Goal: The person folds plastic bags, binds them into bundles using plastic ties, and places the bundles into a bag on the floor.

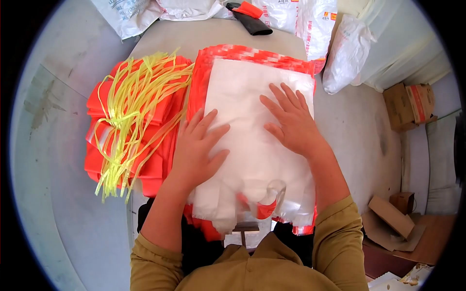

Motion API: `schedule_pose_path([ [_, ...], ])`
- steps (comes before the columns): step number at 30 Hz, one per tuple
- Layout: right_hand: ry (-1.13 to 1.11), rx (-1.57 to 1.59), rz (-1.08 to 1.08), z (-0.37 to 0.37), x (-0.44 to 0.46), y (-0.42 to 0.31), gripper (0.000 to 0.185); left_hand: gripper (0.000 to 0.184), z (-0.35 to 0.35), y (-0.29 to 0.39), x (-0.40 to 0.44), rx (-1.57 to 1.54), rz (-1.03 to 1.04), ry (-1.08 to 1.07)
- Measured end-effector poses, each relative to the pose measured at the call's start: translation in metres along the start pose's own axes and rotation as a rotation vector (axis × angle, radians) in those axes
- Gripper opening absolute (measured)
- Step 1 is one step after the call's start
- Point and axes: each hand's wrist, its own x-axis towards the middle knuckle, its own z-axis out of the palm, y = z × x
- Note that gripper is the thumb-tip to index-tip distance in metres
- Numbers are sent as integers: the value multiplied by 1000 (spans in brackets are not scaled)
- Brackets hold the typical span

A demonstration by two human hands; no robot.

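Note:
A stack of white plastic bags (242, 104) with cut handle ends lies in front of me, its handles toward my body. Beneath it, a pile of orange-red plastic bags (200, 80) shows along the far and left edges. My left hand (198, 148) rests on the left side of the white stack, fingers spread. Over the right side, my right hand (291, 121) lies flat with its fingers apart. Left of the stack are folded orange-red bundles (158, 167), with a bunch of yellow plastic strips (128, 116) draped across them.
White printed sacks (279, 14) line the far side of the table (179, 36), with a black and red roll (252, 22) by them. Another white sack (347, 53) stands at the right. Cardboard boxes (410, 106) and an opened carton (391, 218) are on the right floor.

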Motion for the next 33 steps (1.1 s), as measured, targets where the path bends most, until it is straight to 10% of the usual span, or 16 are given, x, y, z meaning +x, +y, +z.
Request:
schedule_pose_path([
  [22,-19,-101,42,12,66,40,61,61,7,3,-1,65,4,-95],
  [28,439,-288,343,15,14,102,53,59,10,0,0,32,32,-77],
  [31,513,57,167,-5,-30,63,46,58,13,-1,-1,18,49,-58],
  [33,198,-41,54,-17,-56,33,45,58,14,-2,-2,9,55,-48],
])
